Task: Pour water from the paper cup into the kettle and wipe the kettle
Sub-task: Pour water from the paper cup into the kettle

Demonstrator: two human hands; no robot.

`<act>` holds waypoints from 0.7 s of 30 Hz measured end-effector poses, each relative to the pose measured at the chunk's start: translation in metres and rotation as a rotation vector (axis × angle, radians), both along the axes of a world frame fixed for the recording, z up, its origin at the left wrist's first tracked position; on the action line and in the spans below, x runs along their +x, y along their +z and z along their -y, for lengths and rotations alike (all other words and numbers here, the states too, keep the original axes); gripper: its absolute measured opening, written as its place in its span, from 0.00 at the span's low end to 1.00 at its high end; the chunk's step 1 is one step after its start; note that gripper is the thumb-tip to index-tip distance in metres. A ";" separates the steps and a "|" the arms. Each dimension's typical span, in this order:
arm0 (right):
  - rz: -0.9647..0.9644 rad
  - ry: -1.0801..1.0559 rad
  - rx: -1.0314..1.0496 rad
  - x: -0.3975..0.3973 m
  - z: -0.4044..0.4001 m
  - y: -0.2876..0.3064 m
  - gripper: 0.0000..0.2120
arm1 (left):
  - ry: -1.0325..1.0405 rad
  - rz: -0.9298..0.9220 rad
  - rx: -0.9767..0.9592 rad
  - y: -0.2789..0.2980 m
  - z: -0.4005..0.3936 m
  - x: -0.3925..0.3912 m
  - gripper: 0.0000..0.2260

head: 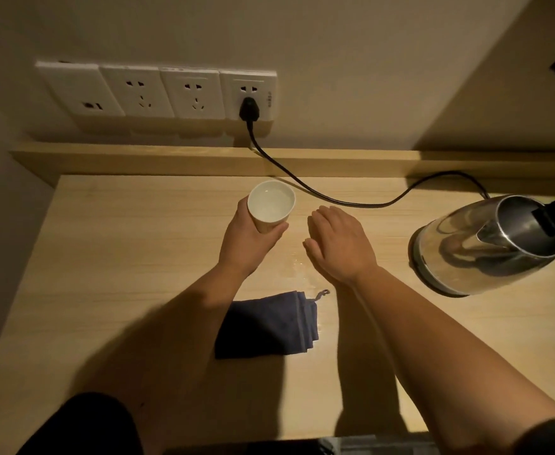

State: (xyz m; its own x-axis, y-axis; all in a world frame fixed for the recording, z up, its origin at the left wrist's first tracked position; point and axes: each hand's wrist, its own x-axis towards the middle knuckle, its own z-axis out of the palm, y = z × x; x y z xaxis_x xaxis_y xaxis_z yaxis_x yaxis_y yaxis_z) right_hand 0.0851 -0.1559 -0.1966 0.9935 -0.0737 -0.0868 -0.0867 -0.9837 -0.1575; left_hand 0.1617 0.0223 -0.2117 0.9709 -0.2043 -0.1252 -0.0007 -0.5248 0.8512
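Note:
A white paper cup (271,203) with water in it is upright in my left hand (248,246), whose fingers wrap its lower wall, near the middle of the wooden table (122,257). My right hand (338,244) hovers flat and empty just right of the cup, fingers together and pointing away. The steel kettle (486,247) stands on its base at the right with its lid open, well to the right of both hands. A folded dark blue cloth (269,325) lies on the table between my forearms.
A black power cord (305,187) runs from a wall socket strip (158,91) across the back of the table to the kettle. A low wooden ledge (171,159) borders the table's far edge. A small wet patch (297,262) glistens beside my right hand.

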 end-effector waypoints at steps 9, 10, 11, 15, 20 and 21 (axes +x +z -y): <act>-0.057 -0.062 -0.040 -0.028 0.005 0.028 0.27 | -0.026 0.011 -0.010 0.044 0.000 -0.026 0.36; -0.072 -0.065 -0.038 -0.036 0.005 0.035 0.27 | -0.036 0.012 -0.011 0.052 0.001 -0.031 0.36; -0.079 -0.070 -0.040 -0.046 0.005 0.041 0.27 | -0.051 0.015 -0.008 0.060 0.002 -0.036 0.36; -0.091 -0.108 -0.043 -0.090 0.007 0.061 0.27 | -0.140 0.046 0.014 0.090 0.010 -0.060 0.36; -0.115 -0.167 -0.063 -0.140 0.018 0.071 0.28 | -0.254 0.070 0.056 0.105 0.024 -0.084 0.37; -0.115 -0.182 -0.060 -0.151 0.022 0.073 0.27 | -0.270 0.069 0.054 0.107 0.028 -0.090 0.37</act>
